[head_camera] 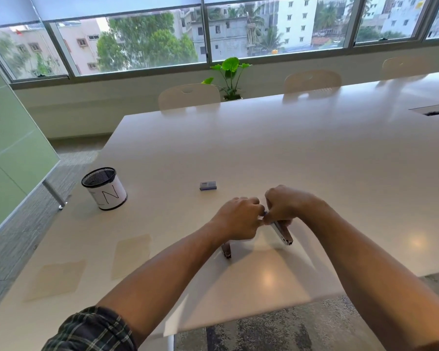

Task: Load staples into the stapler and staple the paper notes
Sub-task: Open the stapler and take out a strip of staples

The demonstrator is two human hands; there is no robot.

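While the two paper notes (131,255) are lying unstapled on the near left of the white table (314,160), you are only in the loading part of the job, so the stapling itself is all ahead of you. One pale sheet is lying just right of the other (57,278), both well apart from your hands. To the far left a mesh pen cup (104,187) is standing upright, and the small staple box (208,185) is sitting just beyond your knuckles.

You are holding the stapler (280,231) swung open in the middle of the table: one metal arm is angling down to the right, and the other end (226,250) is showing under your left wrist. Your right hand (287,205) is curling its fingers around the upper arm, gripping it. Your left hand (240,219) is closing its fingertips together right where the two hands are meeting, seemingly pinching something small at the stapler's hinge end; whether that is a staple strip is too hidden to tell. Whether any staples are seated is also hidden.
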